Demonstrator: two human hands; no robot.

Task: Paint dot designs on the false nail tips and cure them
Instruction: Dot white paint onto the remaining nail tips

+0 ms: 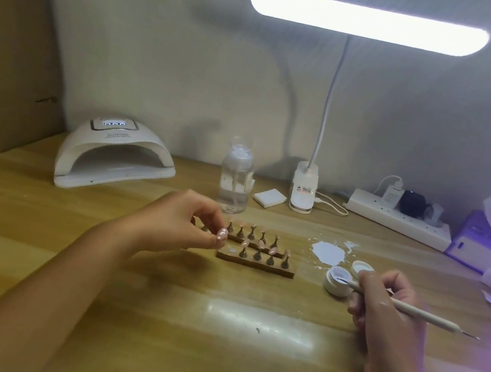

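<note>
The left hand [179, 223] is pinching a pink tip [222, 234] at the left end of the stand [255, 264]. Right of the stand, the right hand [386, 307] is gripping a pen [424, 314] lying crosswise, pointing left into a jar [335, 280].

Pinches pale pink white-dotted false nail tip [222, 234] in left hand [179, 223], just beside brown wooden strips of small metal nail stands [254, 260]. Grips slim white dotting pen [411, 311] in right hand [386, 307], thin tip inside small round white open paint pot [331, 286]. Works on light wooden table [182, 321], white domed curing lamp [116, 153] back left.
</note>
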